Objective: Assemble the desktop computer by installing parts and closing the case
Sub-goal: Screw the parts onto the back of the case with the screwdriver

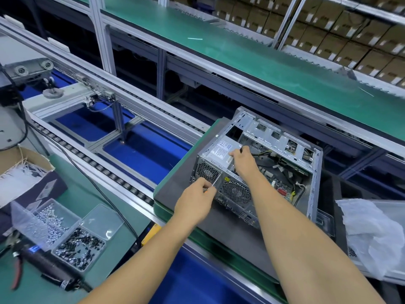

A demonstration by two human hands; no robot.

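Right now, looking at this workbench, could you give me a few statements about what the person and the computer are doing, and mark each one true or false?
1. The computer case lies with its side open, its insides showing. True.
2. The left hand holds a screwdriver against the case's back panel, near the fan grilles. True.
3. The right hand hangs idle, away from the case. False: it rests on the power supply inside the case.
4. The compartment box to the left holds screws. True.
5. The compartment box sits on top of the computer case. False: it sits on the green bench surface, apart from the case.
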